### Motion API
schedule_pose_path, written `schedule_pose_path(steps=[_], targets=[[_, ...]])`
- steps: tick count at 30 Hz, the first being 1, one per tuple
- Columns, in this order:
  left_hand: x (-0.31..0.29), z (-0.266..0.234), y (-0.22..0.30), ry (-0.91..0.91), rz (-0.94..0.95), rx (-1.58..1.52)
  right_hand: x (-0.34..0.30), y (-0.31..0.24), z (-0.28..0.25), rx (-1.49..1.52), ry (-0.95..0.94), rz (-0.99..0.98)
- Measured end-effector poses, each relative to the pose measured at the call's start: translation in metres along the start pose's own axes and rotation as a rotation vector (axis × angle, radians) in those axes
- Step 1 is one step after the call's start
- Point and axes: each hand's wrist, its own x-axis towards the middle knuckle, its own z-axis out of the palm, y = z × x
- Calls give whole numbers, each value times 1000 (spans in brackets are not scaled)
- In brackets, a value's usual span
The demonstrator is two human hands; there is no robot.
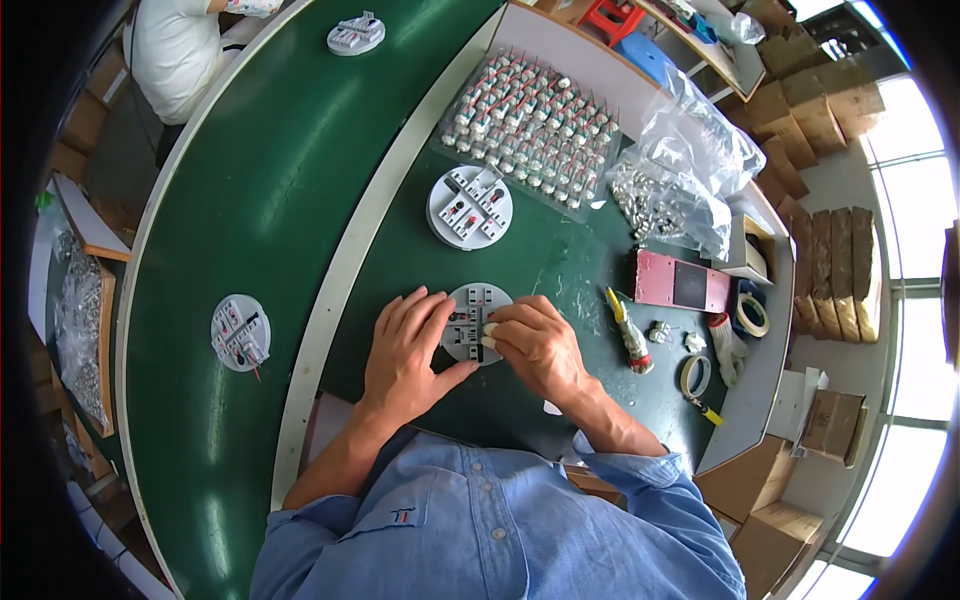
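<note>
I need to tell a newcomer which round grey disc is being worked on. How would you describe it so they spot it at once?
Start at the green bench right of the pale curved rail. Just above the blue shirt, the left hand and right hand meet over a round grey disc. Unlike the uncovered disc beyond it, fingers cover it.

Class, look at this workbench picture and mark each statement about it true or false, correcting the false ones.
1. Both hands rest on one round grey disc. True: the left hand and right hand touch the disc.
2. A second disc lies farther up the bench. True: the second disc is apart from the hands.
3. The tray of small parts is beside the person's left elbow. False: the tray lies at the far side.
4. The right hand holds the screwdriver. False: the screwdriver lies on the bench.
</note>
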Motion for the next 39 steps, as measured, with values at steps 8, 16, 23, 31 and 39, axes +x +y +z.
schedule_pose_path(steps=[8,16,23,31,39], targets=[[4,-3,2,-4,-14,-28,1,-8,7,27,-36,56],[4,-2,1,-31,-22,-29,-13,-1,21,95,130,35],[-1,2,-4,-26,-19,-22,6,-4,-4,142,-98,161],[2,0,0,-22,-20,-3,182,91,-17,27,258,390],[4,-2,3,-67,-66,-32,218,105,23,-167,308,445]])
